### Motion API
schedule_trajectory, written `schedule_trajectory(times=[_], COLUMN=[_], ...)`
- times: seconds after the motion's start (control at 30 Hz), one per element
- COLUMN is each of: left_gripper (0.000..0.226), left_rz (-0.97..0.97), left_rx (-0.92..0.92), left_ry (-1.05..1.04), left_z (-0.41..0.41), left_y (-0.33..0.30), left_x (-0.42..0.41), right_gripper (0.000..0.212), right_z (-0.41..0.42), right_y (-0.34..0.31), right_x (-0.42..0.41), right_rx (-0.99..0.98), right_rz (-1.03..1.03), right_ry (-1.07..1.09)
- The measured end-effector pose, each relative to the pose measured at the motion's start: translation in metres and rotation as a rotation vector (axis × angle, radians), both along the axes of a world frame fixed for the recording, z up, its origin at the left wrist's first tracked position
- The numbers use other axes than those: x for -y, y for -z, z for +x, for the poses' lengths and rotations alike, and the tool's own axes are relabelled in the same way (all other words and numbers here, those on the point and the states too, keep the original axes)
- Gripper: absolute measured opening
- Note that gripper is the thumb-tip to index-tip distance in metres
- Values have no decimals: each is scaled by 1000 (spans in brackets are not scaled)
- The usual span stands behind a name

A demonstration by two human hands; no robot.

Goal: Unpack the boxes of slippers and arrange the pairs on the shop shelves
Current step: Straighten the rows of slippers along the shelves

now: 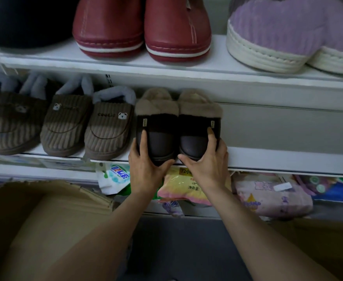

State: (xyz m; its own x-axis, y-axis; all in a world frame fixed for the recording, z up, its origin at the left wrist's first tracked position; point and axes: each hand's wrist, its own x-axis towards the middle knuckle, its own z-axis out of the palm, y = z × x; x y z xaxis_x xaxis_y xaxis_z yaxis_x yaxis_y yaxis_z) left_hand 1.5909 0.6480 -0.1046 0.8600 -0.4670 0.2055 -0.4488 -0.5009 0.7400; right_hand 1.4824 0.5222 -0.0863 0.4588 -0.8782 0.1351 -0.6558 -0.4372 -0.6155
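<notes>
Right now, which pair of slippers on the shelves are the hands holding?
The dark brown pair with tan fleece collars, on the middle shelf. The left hand and right hand grip its toes; the other pairs stand untouched.

On the middle shelf [268,159] a pair of slippers [177,128] stands side by side, toes at the front edge. The left hand [146,169] grips the left toe, the right hand [207,165] the right toe. Just left of the pair sits a row of corduroy slippers [65,126]. On the upper shelf [217,63] stand two more pairs. Below the middle shelf lie packets [187,187]. A cardboard box [45,220] stands at lower left, before the shelves.
</notes>
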Motion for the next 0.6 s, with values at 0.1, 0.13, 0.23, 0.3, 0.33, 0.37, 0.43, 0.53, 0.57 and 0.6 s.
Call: schedule_trajectory(times=[0.1,0.13,0.23,0.3,0.33,0.37,0.43,0.53,0.57,0.6], left_gripper=[116,116,117,118,118,118,118,117,117,117], left_rz=[-5,-4,-10,-14,-14,-15,-14,-16,-20,-22], left_rx=[-36,-41,-56,-55,-54,-54,-52,-51,-50,-49], left_ry=[7,8,4,-3,-6,-7,-10,-16,-19,-20], left_z=[9,11,14,15,15,15,14,13,13,12], left_y=[-1,-1,-1,-1,0,0,0,0,1,1], left_x=[0,0,2,3,3,4,4,4,4,4], right_gripper=[113,113,114,114,114,114,114,113,113,112], right_z=[6,7,10,11,11,11,10,9,9,9], right_y=[4,5,7,7,7,8,9,8,8,8], right_x=[0,0,2,2,2,2,2,3,3,3], right_rx=[15,17,13,17,20,23,22,19,20,21], right_rz=[16,19,16,9,9,11,15,26,28,27], right_ry=[-6,-9,-19,-23,-24,-25,-28,-26,-24,-22])
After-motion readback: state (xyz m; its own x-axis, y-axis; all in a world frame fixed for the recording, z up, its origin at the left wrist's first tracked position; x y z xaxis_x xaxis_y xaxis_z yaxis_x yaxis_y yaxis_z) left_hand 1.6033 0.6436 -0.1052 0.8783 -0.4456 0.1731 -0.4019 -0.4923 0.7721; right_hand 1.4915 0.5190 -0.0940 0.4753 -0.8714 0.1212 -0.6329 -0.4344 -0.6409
